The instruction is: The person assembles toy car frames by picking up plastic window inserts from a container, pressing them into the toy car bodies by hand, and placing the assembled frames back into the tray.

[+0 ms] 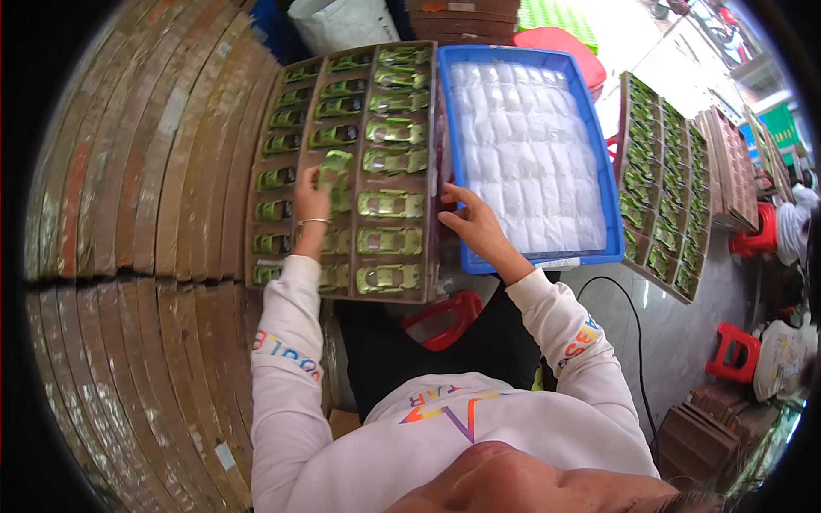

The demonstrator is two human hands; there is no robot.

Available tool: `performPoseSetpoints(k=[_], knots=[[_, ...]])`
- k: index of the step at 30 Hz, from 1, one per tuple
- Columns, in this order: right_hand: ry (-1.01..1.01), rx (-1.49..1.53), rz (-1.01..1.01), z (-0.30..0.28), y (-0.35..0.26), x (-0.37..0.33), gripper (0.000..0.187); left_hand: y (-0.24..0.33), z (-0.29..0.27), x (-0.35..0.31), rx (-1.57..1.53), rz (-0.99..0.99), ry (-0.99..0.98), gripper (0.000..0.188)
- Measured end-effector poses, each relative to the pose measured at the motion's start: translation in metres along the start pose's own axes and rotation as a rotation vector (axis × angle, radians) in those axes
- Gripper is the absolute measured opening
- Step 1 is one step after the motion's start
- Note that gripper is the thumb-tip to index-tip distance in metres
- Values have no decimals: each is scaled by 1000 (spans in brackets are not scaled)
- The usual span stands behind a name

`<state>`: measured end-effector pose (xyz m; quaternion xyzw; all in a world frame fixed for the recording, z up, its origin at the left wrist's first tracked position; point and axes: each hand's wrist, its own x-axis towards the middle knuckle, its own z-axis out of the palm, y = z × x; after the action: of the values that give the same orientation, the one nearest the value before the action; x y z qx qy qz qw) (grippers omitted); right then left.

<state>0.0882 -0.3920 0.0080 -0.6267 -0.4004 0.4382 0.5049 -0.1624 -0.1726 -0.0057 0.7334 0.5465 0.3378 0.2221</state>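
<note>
A brown tray [342, 297] in front of me holds three columns of green toy cars [389, 204]; some in the left and middle columns have dark parts. Over the middle column, my left hand [312, 203] is closed on one green toy car [335, 169], which is tilted and slightly blurred. Beside the tray's right edge hovers my right hand [473, 221], its thumb and fingers apart and nothing visible in them. It is at the left rim of a blue crate [532, 262] filled with rows of small white wrapped packets [526, 154].
Stacked brown trays [145, 154] line my left side. Another tray of green cars [663, 184] leans at the right. Red stools [733, 352] stand on the grey floor, and a black cable [633, 308] curves across it. A white sack [342, 24] is behind the car tray.
</note>
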Motion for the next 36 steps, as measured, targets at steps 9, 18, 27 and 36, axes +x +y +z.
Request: performPoseSetpoints(k=[9, 18, 27, 36], knots=[[212, -58, 97, -95, 40, 24, 32, -29, 7, 72, 734, 296, -223, 32], [184, -560, -50, -77, 29, 81, 30, -26, 29, 82, 701, 412, -388, 28], [106, -923, -83, -52, 24, 121, 48, -27, 17, 98, 374, 179, -348, 31], [133, -423, 51, -68, 35, 123, 36, -19, 38, 141, 653, 504, -442, 54]])
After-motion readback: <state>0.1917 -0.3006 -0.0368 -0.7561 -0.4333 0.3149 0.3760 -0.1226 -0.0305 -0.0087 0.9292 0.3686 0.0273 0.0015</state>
